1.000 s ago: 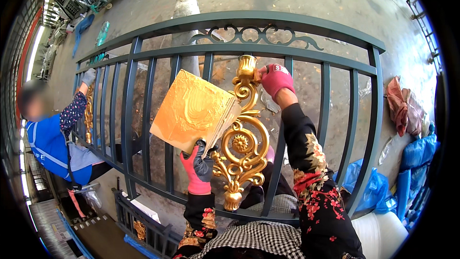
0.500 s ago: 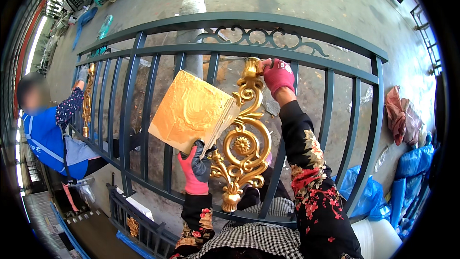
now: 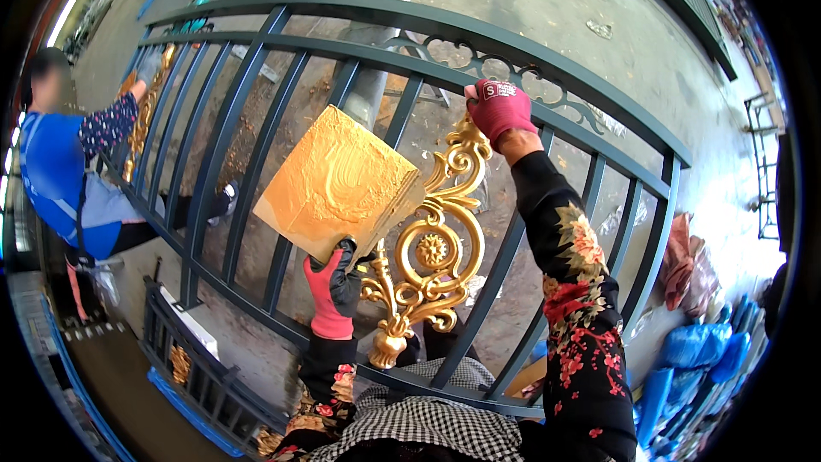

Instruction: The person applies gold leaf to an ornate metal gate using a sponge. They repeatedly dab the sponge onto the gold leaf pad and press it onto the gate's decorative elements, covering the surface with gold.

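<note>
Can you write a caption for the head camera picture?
Left hand holds gold-smeared board; right hand touches gold ornament on green railing.

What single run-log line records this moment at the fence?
left hand: holds gold-smeared board | right hand: at top of gold scroll ornament | dark green metal fence: ornament mounted | co-worker: far left

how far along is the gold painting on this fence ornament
The scroll ornament already looks fully gold. The left hand holds a gold-smeared board; the right hand is at the ornament's top tip. The railing stays dark green; another ornament is near a co-worker.
</note>
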Tool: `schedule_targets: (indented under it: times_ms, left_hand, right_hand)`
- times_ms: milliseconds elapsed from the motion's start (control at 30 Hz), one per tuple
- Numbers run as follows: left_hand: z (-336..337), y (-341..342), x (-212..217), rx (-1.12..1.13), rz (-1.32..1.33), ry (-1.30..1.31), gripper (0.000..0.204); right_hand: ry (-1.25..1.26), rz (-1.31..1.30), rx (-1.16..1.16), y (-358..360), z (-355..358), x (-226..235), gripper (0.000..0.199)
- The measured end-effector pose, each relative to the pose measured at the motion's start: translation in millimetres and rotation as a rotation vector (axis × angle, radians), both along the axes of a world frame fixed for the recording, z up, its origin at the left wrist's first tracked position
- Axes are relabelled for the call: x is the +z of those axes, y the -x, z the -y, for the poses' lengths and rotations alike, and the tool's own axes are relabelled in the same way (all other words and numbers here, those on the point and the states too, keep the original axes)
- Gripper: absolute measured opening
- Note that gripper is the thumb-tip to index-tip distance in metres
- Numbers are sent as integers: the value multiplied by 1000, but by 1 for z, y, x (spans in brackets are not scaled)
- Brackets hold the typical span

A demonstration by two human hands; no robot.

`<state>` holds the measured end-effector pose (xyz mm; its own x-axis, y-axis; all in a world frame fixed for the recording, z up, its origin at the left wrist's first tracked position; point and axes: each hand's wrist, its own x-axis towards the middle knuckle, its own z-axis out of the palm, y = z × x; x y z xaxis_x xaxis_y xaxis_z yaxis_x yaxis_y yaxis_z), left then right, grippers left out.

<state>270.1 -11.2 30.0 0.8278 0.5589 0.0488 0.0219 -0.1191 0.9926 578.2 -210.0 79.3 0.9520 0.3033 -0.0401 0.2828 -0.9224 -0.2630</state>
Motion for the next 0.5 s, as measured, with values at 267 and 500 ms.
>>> schedule_targets:
  times_ms: [267,500]
  left_hand:
    - [-10,30,-5,267,5,550,23]
    - [-18,52,-11,375,77,727,30]
  right_hand:
    - [333,-23,246,-27,-32,-3,32]
    - [525,-89,410,-31,-67,-1,32]
